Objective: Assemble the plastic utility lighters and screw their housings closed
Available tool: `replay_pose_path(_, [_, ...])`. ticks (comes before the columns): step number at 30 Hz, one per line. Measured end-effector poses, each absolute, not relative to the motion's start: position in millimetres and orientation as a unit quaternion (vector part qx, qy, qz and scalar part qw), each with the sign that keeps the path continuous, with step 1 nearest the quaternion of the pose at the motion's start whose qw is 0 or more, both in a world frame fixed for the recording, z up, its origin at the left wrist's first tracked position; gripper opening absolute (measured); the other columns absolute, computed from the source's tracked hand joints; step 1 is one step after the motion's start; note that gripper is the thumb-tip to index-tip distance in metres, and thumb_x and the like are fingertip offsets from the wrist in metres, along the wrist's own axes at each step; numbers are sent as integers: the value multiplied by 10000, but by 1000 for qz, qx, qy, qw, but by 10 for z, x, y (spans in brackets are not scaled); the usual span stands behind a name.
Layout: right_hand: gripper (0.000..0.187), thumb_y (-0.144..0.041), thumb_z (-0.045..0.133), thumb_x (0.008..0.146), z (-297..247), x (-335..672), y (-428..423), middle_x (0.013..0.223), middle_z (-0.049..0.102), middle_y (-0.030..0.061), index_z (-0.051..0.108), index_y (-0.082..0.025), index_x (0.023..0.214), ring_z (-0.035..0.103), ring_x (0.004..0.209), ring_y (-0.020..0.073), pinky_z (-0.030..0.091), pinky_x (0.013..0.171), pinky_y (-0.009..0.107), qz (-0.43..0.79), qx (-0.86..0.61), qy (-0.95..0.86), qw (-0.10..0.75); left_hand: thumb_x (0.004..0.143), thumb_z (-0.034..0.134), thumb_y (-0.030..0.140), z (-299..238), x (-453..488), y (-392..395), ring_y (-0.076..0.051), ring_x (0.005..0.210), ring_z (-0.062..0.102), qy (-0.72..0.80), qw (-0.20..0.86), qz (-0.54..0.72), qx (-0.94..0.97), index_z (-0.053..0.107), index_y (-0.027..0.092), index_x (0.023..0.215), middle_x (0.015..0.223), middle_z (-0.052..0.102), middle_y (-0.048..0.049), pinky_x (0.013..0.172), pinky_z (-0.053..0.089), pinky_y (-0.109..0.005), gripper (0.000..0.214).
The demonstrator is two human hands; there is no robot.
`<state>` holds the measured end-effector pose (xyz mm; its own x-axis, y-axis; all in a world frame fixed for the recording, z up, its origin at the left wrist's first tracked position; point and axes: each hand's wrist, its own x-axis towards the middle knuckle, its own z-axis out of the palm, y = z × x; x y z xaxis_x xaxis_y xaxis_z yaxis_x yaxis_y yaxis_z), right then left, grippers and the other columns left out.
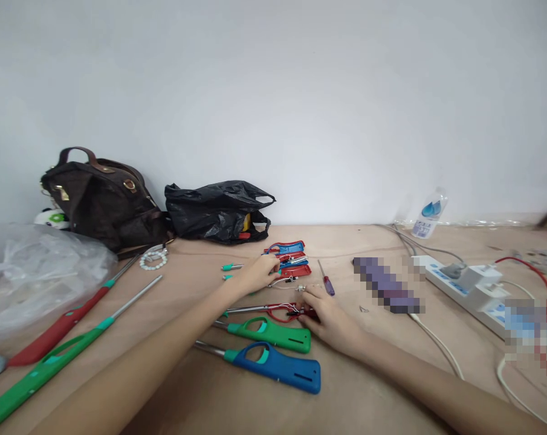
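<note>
Both grips unclear, can't tell: left hand [257,273] over red-and-blue lighter parts [303,270]; right hand [324,315] at opened red lighter [293,313], screwdriver [329,286] at its twelve o'clock.

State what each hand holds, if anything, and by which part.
No hold can be confirmed: right hand partly covers the opened red lighter's handle end; left hand is at red and blue casings.

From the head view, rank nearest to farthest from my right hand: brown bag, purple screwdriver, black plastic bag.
1. Purple screwdriver: just beyond the right hand.
2. Black plastic bag: left, near the wall.
3. Brown bag: farther left.
</note>
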<state>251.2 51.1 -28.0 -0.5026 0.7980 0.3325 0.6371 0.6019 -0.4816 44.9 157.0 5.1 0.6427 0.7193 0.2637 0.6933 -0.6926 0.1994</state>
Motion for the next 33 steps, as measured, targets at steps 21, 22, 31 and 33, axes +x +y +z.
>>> replay_pose_path(21, [140,-48,538,817,-194,2519,537,907,565,46,585,-180,822,552,840,175,449,715,284,213,-429,-835,270,848,511,106,13,-325,1262,-215,969,544,333,37,94,938,634,191,923,1073,574,-54,825,426,-287,167])
replay_pose_path(22, [150,-41,539,812,-189,2518,538,893,566,41,591,-181,824,554,831,174,446,710,282,220,-433,-831,272,850,520,116,27,-298,1254,-218,975,547,331,37,96,938,630,187,909,1081,581,-57,834,427,-293,144])
replay_pose_path(31, [148,-38,563,773,-210,2488,571,806,593,14,600,-178,801,543,726,157,409,658,274,273,-468,-790,286,910,470,142,191,94,824,-196,891,559,287,76,124,947,593,170,893,928,597,-41,745,425,-264,128])
replay_pose_path(33, [143,-41,556,778,-209,2480,576,798,600,13,595,-178,787,539,719,157,401,653,274,276,-472,-786,289,908,471,123,187,161,768,-191,861,559,281,66,117,950,598,169,892,903,587,-35,729,419,-264,136])
